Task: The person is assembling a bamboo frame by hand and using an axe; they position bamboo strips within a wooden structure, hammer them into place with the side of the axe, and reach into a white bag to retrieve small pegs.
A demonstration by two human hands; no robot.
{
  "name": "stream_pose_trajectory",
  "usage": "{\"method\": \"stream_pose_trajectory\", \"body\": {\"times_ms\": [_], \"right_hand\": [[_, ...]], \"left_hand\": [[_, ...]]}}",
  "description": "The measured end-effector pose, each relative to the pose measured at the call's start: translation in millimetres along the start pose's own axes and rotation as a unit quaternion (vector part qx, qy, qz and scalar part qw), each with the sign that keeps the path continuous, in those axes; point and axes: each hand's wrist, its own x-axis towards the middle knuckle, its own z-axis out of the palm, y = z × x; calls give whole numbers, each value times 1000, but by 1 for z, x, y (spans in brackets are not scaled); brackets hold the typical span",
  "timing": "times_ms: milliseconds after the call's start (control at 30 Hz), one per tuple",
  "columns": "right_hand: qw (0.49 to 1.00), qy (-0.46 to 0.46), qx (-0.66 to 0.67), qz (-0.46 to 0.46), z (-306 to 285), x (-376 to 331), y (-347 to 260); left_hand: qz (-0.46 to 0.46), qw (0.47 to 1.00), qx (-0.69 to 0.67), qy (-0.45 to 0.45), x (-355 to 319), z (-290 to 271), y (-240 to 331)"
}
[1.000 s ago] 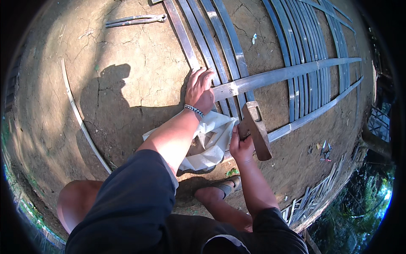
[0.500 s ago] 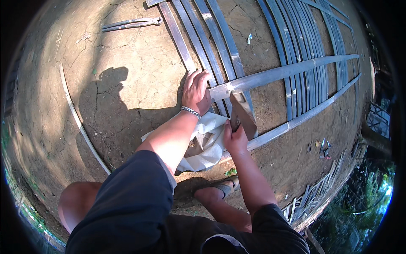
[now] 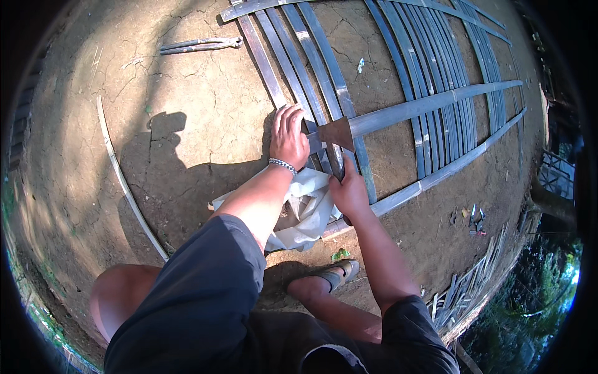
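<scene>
Left hand [image 3: 289, 138]: laid at end of crosswise slat [image 3: 411, 113]; finger grip cannot be told.
Right hand [image 3: 351, 192]: fingers clamped on broad-headed tool [image 3: 336, 133].
Tool head: held over slat.

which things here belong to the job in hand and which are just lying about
In use:
- hatchet, in the right hand
- bamboo crosspiece, left hand at its end
- slats under it

Seemingly lying about:
- pincers
- curved strip
- stick pile
</scene>
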Motion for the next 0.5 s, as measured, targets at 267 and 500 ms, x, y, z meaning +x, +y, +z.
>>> {"method": "stream_pose_trajectory", "body": {"times_ms": [267,500], "right_hand": [[986,-34,-153,51,-140,-120,137],[967,-67,-173,177,-149,-217,225]], "left_hand": [[-193,975,-23,108,2,-26,7],[-175,977,-111,41,13,-111,44]]}}
